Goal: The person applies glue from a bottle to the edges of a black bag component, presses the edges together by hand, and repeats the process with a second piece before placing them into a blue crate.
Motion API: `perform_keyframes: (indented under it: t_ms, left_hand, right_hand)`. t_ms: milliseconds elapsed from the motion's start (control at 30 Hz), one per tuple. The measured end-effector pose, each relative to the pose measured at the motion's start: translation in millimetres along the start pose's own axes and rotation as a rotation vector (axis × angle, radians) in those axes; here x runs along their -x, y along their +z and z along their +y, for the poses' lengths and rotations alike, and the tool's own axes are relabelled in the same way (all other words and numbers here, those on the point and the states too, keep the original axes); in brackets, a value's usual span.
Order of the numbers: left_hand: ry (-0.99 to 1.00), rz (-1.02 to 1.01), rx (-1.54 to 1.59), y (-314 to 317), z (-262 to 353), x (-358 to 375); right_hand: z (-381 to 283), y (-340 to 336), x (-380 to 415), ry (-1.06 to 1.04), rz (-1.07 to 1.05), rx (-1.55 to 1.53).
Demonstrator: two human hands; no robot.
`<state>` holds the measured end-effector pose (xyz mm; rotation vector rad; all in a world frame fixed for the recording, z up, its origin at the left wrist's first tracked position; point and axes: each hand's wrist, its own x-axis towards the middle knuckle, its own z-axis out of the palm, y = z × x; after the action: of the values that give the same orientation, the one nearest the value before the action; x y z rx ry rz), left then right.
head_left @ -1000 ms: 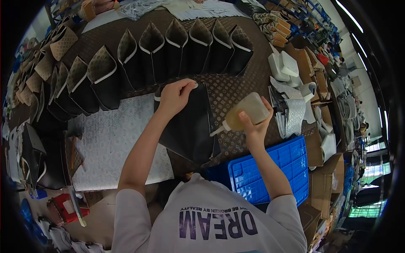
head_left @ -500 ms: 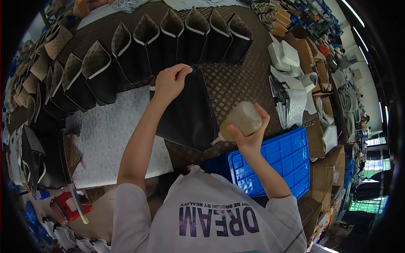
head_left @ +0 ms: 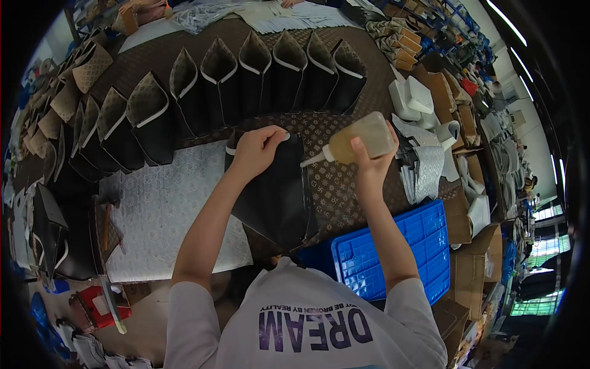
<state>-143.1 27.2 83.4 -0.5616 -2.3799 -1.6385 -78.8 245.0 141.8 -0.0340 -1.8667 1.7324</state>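
A black leather-like pouch piece (head_left: 276, 197) lies on the patterned table in front of me. My left hand (head_left: 259, 150) is closed in a pinch on its far edge, where a bit of pale edging shows at the fingertips. In my right hand (head_left: 372, 161) is a translucent squeeze bottle (head_left: 364, 139) with yellowish liquid inside, tilted on its side. Its thin white nozzle points left and is at the right edge of the black piece, near the far end; whether it touches cannot be made out. A wet-looking line runs along that edge.
Several black pouches (head_left: 219, 98) with patterned linings stand in a curved row behind. A pale patterned sheet (head_left: 166, 209) lies at left, a blue plastic crate (head_left: 393, 246) at right. White containers (head_left: 413, 101) and cardboard boxes (head_left: 473, 246) sit farther right. Another person's hand (head_left: 292, 3) shows at the top.
My right hand has moved the bottle away from me along the right edge of the black piece, from its near corner toward the far end. My left hand keeps its pinch on the piece.
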Motion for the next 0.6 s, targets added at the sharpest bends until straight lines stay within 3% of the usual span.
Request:
perform_keyframes:
  t_ms: [167,333,433,600]
  left_hand:
    - [-0.027,-0.036,-0.013,-2,-1,6]
    - [-0.059,-0.075,-0.006,-9,2,7]
    - [-0.090,-0.093,-0.013,-9,-2,5]
    - [-0.116,-0.085,0.027,-6,-3,-1]
  right_hand:
    - [4,31,-32,-0.064,0.061,-0.051]
    - [19,31,-43,-0.001,0.044,-0.191]
    - [5,28,-31,-0.097,0.003,-0.039]
    - [-2,-9,8,0.096,-0.198,-0.041]
